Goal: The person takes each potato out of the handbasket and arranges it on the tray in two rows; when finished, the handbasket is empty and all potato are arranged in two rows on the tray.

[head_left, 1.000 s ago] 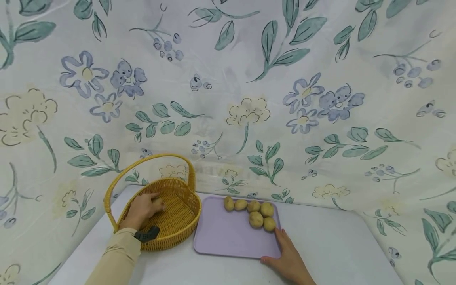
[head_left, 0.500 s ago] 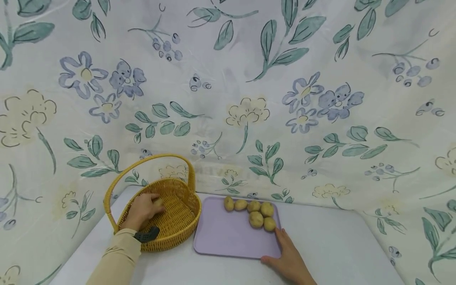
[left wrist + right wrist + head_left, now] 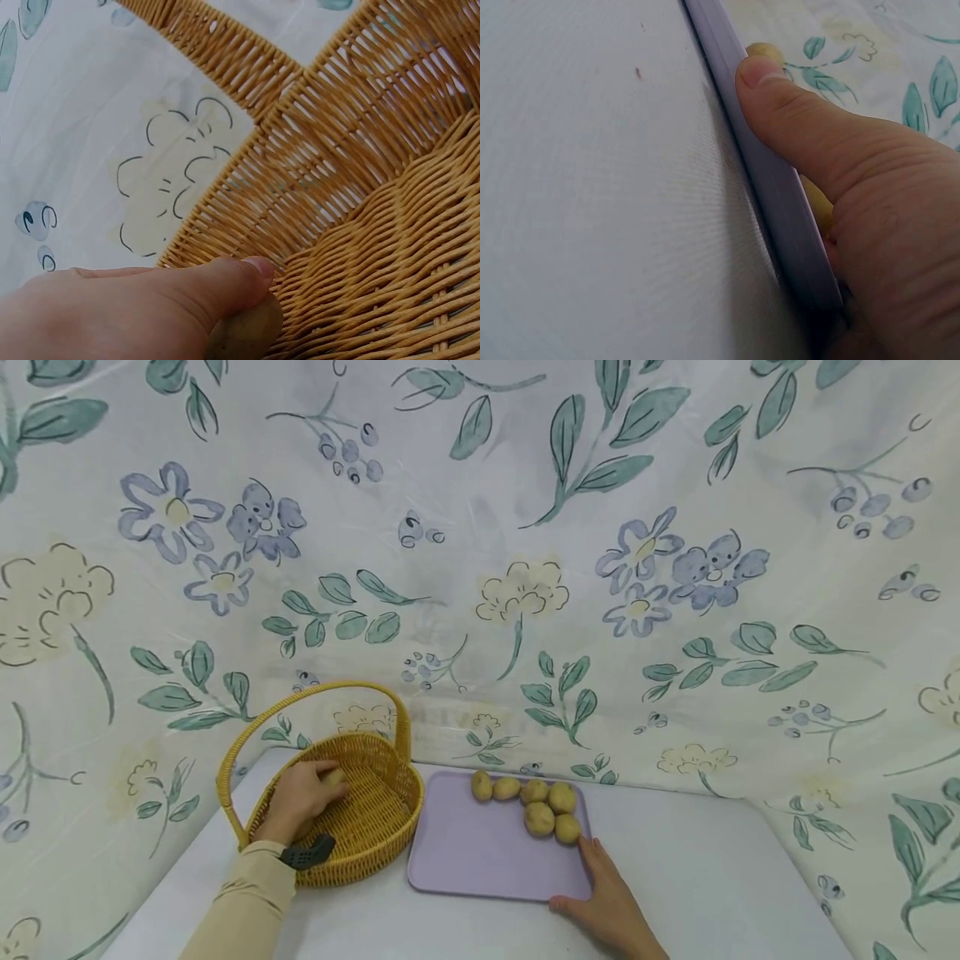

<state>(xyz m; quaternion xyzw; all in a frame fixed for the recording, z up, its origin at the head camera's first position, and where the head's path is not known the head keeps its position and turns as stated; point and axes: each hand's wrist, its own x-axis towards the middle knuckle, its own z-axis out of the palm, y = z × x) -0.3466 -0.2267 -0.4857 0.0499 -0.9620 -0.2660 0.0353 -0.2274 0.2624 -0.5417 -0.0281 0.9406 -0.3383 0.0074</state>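
Inside the yellow wicker basket, my left hand holds a potato; the thumb lies over its top, and the fingers are hidden in the left wrist view. To the right of the basket lies a lilac tray. Several potatoes sit grouped toward its back right. My right hand grips the tray's near right corner, thumb against the front edge and fingers along the right side. In the right wrist view, the thumb presses on the tray's rim.
The basket's tall arched handle rises above my left wrist. A white table carries basket and tray. Behind it hangs a flower-patterned cloth, close to the tray's back edge.
My left hand has shifted very slightly inside the basket, and the potato shows at its fingers. The right hand, the tray and its potatoes stay in place.
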